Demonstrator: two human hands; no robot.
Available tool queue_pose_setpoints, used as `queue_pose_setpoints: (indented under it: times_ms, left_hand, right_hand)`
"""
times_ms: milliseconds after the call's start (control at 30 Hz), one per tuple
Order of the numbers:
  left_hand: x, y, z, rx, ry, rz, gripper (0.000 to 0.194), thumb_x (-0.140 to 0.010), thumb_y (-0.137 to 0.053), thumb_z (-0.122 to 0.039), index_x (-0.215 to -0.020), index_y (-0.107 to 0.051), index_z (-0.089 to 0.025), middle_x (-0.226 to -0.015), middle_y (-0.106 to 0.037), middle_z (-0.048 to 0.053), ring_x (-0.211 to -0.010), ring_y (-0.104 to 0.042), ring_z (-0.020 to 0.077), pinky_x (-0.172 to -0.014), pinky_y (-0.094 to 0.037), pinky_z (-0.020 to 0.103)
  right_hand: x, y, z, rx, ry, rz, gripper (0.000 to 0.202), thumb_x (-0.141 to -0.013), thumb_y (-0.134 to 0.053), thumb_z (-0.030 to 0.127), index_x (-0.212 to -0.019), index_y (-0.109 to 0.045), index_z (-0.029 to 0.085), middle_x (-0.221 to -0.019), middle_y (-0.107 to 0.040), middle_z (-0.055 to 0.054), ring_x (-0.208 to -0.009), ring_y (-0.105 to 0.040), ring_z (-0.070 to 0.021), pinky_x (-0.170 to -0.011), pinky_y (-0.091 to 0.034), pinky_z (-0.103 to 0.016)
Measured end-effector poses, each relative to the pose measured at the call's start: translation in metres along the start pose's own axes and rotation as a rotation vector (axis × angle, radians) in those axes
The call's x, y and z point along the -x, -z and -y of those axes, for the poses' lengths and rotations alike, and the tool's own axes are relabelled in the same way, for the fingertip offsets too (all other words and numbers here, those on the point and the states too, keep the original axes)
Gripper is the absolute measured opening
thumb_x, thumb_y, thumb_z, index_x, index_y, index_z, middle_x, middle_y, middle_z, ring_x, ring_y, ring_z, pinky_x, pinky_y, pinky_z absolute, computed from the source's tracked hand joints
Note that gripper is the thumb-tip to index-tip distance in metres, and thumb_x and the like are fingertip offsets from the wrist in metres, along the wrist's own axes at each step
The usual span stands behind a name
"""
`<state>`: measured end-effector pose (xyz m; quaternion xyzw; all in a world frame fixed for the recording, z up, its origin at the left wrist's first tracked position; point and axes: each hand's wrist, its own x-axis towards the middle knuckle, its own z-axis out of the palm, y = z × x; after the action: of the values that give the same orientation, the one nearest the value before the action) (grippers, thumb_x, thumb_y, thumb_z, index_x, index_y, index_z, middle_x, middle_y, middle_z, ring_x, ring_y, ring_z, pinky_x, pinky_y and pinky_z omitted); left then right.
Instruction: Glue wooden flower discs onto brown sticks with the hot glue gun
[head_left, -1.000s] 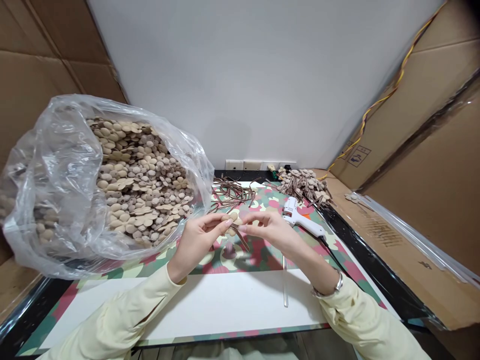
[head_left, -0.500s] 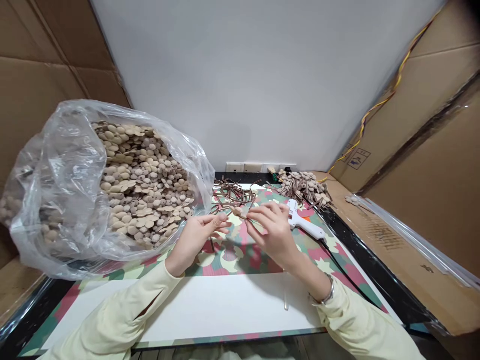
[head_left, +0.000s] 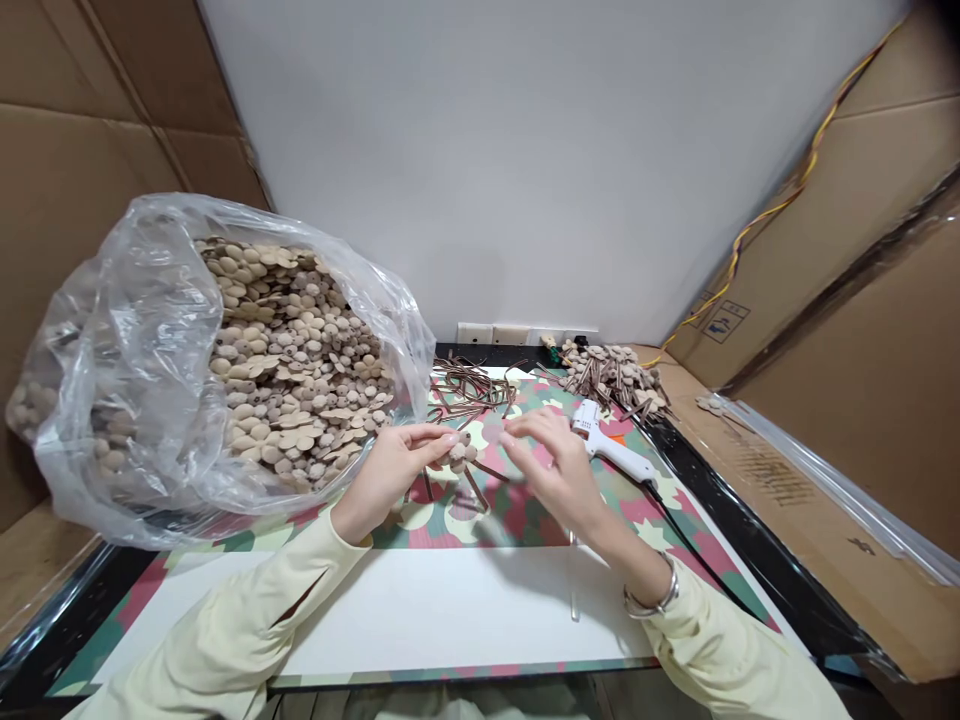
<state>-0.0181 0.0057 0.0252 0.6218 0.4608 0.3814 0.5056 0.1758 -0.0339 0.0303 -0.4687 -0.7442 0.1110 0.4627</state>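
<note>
Between the thumb and fingertips of my left hand [head_left: 394, 470] is a small beige flower-shaped piece [head_left: 460, 455] with rounded petals. My right hand [head_left: 555, 465] is just to its right, thumb and fingers apart and a little blurred, with nothing visible in them. Several thin brown strips [head_left: 475, 490] show below and beside the piece; whether any is joined to it I cannot tell. Beyond my right hand a white glue gun [head_left: 619, 455] lies on the patterned cover, its black cord running toward the right front.
A large clear plastic bag [head_left: 161, 330] full of flower pieces [head_left: 300, 360] stands at the left. Loose brown strips [head_left: 472, 385] lie at the back, beside a pile of flowers with strips [head_left: 611, 375]. White sheet [head_left: 420, 610] in front; cardboard [head_left: 862, 230] at the right.
My right hand has come away from the flower piece to the right, its fingers parting. My left hand keeps the piece, which now shows its petals more fully. The view has shifted slightly.
</note>
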Motion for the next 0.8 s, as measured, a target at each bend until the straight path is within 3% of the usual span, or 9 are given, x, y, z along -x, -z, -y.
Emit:
queue_pose_setpoints:
  times_ms: [100, 200, 333, 567, 700, 800]
  left_hand:
    - [0.001, 0.0, -0.002, -0.039, -0.039, 0.013, 0.031, -0.074, -0.063, -0.038, -0.09, -0.07, -0.013, -0.083, -0.071, 0.007, -0.072, -0.062, 0.0178, -0.064, -0.046, 0.025]
    - [0.003, -0.002, -0.004, -0.083, -0.098, 0.049, 0.026, -0.076, -0.061, -0.036, -0.087, -0.07, -0.015, -0.083, -0.071, 0.005, -0.076, -0.062, 0.0178, -0.068, -0.047, 0.025]
    - [0.007, -0.006, -0.005, -0.136, -0.148, 0.065, 0.022, -0.078, -0.059, -0.033, -0.085, -0.071, -0.016, -0.084, -0.071, 0.003, -0.078, -0.062, 0.0166, -0.069, -0.047, 0.022]
    - [0.006, -0.008, -0.004, -0.174, -0.16, 0.028, 0.023, -0.078, -0.058, -0.034, -0.086, -0.071, -0.017, -0.09, -0.071, 0.004, -0.083, -0.063, 0.0187, -0.073, -0.048, 0.024]
    - [0.006, -0.005, -0.005, -0.081, -0.068, 0.041, 0.041, -0.077, -0.058, -0.043, -0.109, -0.064, -0.018, -0.108, -0.067, 0.006, -0.093, -0.062, 0.0219, -0.075, -0.05, 0.027]
    - [0.006, 0.0, -0.005, -0.002, -0.02, 0.029, 0.048, -0.076, -0.059, -0.047, -0.114, -0.061, -0.018, -0.114, -0.064, 0.008, -0.099, -0.06, 0.0233, -0.075, -0.051, 0.028]
  right_hand:
    - [-0.005, -0.001, -0.003, -0.23, -0.323, 0.276, 0.027, -0.082, -0.051, 0.039, -0.081, -0.067, 0.017, -0.077, -0.065, -0.003, -0.072, -0.054, -0.0157, -0.066, -0.038, -0.027]
    - [-0.005, -0.006, -0.008, -0.407, -0.471, 0.455, 0.034, -0.079, -0.053, 0.046, -0.08, -0.069, 0.016, -0.067, -0.06, -0.001, -0.058, -0.046, -0.0113, -0.054, -0.033, -0.024]
    - [0.0, -0.013, -0.014, -0.524, -0.525, 0.427, 0.027, -0.077, -0.059, 0.04, -0.075, -0.068, 0.014, -0.068, -0.059, -0.001, -0.058, -0.045, -0.0103, -0.054, -0.032, -0.023]
    - [0.001, -0.015, -0.014, -0.623, -0.588, 0.449, 0.026, -0.075, -0.061, 0.04, -0.077, -0.069, 0.015, -0.077, -0.065, -0.004, -0.068, -0.055, -0.0141, -0.064, -0.039, -0.026]
    - [-0.009, 0.012, -0.009, -0.45, -0.496, 0.362, 0.029, -0.076, -0.06, 0.042, -0.083, -0.071, 0.016, -0.078, -0.067, -0.005, -0.066, -0.056, -0.0145, -0.061, -0.039, -0.026]
    - [-0.023, 0.053, -0.019, -0.304, -0.461, 0.141, 0.031, -0.073, -0.063, 0.043, -0.087, -0.071, 0.017, -0.089, -0.069, -0.006, -0.079, -0.06, -0.0183, -0.068, -0.042, -0.026]
